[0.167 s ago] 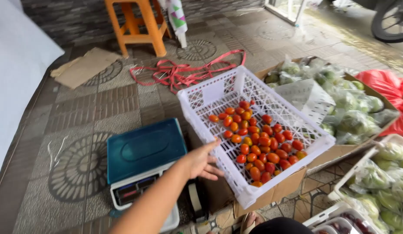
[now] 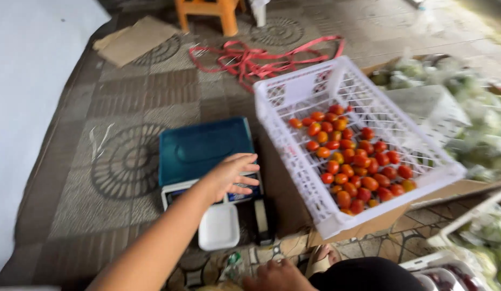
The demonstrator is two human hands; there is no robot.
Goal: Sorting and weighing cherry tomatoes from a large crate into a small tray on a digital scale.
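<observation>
My left hand [image 2: 231, 175] hovers with fingers spread over the front right corner of a blue-topped weighing scale [image 2: 199, 148] on the floor. It holds nothing. A white foam tray [image 2: 219, 226] lies just in front of the scale, below that hand. My right hand [image 2: 277, 276] shows only as knuckles at the bottom edge, and its grip is hidden. A white plastic crate [image 2: 293, 91] rests tilted on a cardboard box to the right of the scale. Several small red and orange tomatoes [image 2: 353, 159] lie in it.
Bagged green vegetables [image 2: 477, 134] fill a box at the right, with more trays [image 2: 466, 253] at the lower right. Red strapping [image 2: 250, 59] lies on the patterned floor behind the crate, near an orange stool [image 2: 207, 13] and flat cardboard [image 2: 134, 40].
My left hand has moved left, from the crate's near edge to above the scale. The view has dipped, bringing the foam tray and my right hand into sight.
</observation>
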